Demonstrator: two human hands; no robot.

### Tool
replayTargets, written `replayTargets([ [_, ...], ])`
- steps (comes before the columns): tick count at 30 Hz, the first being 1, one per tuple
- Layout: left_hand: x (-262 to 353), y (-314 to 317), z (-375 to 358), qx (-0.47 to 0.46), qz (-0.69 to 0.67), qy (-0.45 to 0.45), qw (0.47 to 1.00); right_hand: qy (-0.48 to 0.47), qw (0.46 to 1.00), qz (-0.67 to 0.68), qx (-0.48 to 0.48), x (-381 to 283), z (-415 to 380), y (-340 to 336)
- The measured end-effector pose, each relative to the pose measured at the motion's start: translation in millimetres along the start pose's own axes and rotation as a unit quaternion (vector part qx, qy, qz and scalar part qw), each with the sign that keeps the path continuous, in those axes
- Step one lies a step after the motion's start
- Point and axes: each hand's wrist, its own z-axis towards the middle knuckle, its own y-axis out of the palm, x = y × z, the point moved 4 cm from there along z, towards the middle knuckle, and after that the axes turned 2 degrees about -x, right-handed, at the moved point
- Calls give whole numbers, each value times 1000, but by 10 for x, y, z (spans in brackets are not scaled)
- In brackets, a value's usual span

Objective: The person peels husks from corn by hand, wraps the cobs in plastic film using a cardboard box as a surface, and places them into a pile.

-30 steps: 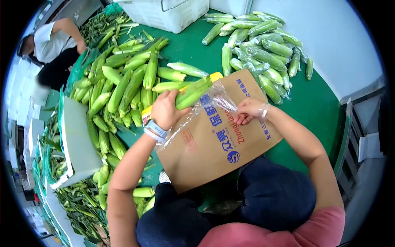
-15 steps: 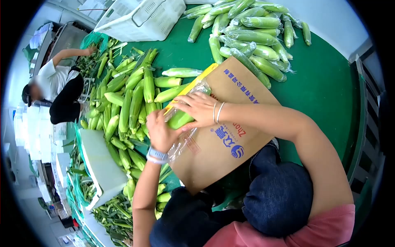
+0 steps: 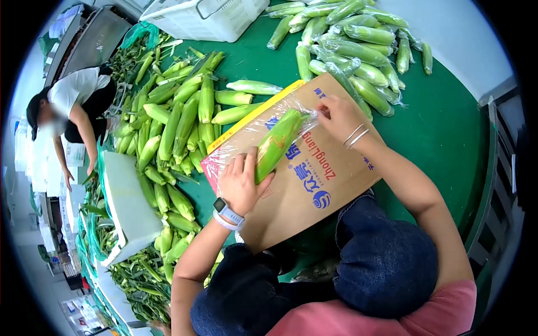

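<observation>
Over brown cardboard (image 3: 271, 224), the left hand (image 3: 241, 182) holds corn (image 3: 278, 144).

A green, husk-covered corn ear (image 3: 277, 147) with brownish patches is slanting over the brown cardboard (image 3: 269, 224), one end pointing toward its far edge; clear, crinkled plastic film (image 3: 307, 117) is bunching at that end.

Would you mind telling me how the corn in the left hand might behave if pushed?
The corn may roll, being long and rounded. Held near one end by the left hand, it looks straight, so it's probably stiff.
</observation>
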Motion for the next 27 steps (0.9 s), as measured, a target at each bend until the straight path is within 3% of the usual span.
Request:
replayTargets([
  [1, -1, -12, 26, -19, -40, -57, 997, 5, 1000, -3, 0, 83, -9, -41],
  [3, -76, 14, 52, -7, -103, -61, 993, 70, 965, 240, -73, 225, -5, -10],
  [4, -118, 13, 56, 8, -160, -68, 985, 69, 965, 239, -79, 168, -2, -43],
  [6, -131, -6, 47, 34, -173, -59, 983, -55, 990, 121, 53, -201, -22, -354],
  [8, -123, -17, -5, 44, -190, -46, 980, -96, 992, 83, 13, -457, -30, -375],
  [10, -175, -6, -29, 49, -194, -52, 979, -235, 968, 34, -85, -674, -80, -183],
  [11, -199, -7, -50, 55, -199, -50, 977, -226, 961, 88, -135, -737, -88, -91],
  [12, -217, -7, -85, 55, -196, -51, 978, -228, 960, 91, -134, -723, -89, -39],
  [14, -309, -33, -132, 76, -318, -127, 937, -201, 948, 208, -131, -611, -55, 73],
  [16, -501, -131, -183, 69, -327, -154, 930, -207, 947, 212, -127, -561, -80, 118],
  [18, -568, -398, -98, -72, -280, -134, 948, -232, 950, 103, -182, -569, -115, 140],
  [20, -759, -643, 120, -300, -392, -212, 843, -279, 947, 36, -151, -541, -112, 195],
  [21, -915, -851, 331, -255, -334, -273, 865, -331, 935, -29, -123, -558, -125, 214],
  [22, -1221, -1056, 621, -153, -91, -208, 962, -333, 933, -31, -129, -569, -120, 220],
  [23, -1769, -1263, 936, -103, -44, -170, 979, -306, 941, -22, -141, -566, -99, 228],
  [24, -2194, -1473, 1141, -22, -238, -161, 958, -279, 948, -14, -151, -564, -68, 231],
  [25, -2278, -1627, 1202, 146, -340, -280, 886, -282, 947, -13, -151, -568, -65, 242],
  [26, -2208, -1720, 1207, 304, -423, -379, 765, -289, 950, -13, -120, -557, -74, 232],
  [27, -1990, -1634, 1203, 270, -411, -350, 797, -294, 952, -14, -86, -534, -76, 206],
])
